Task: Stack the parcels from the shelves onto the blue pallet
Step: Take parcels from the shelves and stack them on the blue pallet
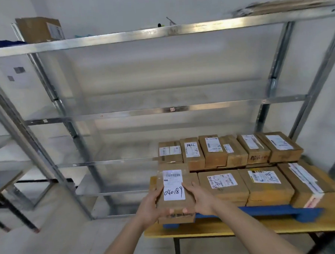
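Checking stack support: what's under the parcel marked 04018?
Both hands, left and right, hold the 04018 parcel. Another brown parcel peeks out below it, over the blue pallet. Whether they touch is hidden.

- The light is bright, even and soft, with only weak shadows.
- Pale glare lies on the top beam of the shelf.
- Above that beam, at the right, the view is smeared.
- Straight posts bend near the edges.

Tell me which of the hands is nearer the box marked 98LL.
Right. The right hand grips the held parcel on the side below that box; the left hand grips its far side.
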Demonstrator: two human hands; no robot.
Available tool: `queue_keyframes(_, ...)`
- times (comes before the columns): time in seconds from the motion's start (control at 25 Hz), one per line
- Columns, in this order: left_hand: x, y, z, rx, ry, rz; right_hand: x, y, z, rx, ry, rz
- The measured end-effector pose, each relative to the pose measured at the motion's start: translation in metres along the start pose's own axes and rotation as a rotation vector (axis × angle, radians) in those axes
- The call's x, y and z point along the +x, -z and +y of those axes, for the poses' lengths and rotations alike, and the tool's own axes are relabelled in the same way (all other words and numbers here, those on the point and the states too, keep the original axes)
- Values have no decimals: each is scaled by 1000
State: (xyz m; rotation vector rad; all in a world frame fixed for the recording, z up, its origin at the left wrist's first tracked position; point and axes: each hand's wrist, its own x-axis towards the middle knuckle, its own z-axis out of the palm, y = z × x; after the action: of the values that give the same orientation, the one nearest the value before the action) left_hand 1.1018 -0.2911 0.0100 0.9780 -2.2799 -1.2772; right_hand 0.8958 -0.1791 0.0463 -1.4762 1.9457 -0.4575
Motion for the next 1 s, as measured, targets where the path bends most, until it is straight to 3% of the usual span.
queue_keyframes(0.32,46,-5,-43,46,104,-20,71,-20,34,62,-31,-58)
queue_keyframes(0.64,78,5,-40,-100,137,-38,101,-7,34,105,-77,-47)
queue_keyframes(1.0,97,9,-41,-103,124,-59,120,1,38,111,-78,-51)
